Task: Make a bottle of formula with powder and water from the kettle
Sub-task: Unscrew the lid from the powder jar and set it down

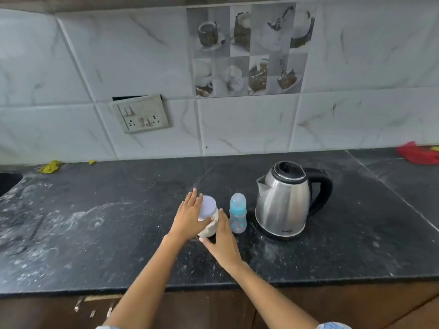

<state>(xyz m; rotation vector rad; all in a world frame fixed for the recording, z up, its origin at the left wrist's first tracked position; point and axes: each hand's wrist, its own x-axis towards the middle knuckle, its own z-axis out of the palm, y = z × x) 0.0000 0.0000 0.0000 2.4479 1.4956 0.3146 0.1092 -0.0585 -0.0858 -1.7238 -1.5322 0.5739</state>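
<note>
Frame centre: powder jar [209,216] gripped by left hand [190,216] and right hand [223,238], fingers curled; baby bottle [237,213], kettle [283,200] to right on bench [118,233].

Your left hand [190,216] and right hand [222,238] cover most of the powder jar [209,216], so your grip stays unclear. The kettle [285,203] label is unreadably small, and the red cloth [418,156] runs off the right edge.

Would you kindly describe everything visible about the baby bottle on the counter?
The bottle is small, of clear plastic with faint blue print, and has a blue collar under a translucent domed cap that is on. It stands upright on the dark counter, between the jar and the kettle, touching neither as far as shows. Neither hand holds it. Its contents cannot be made out.
</note>
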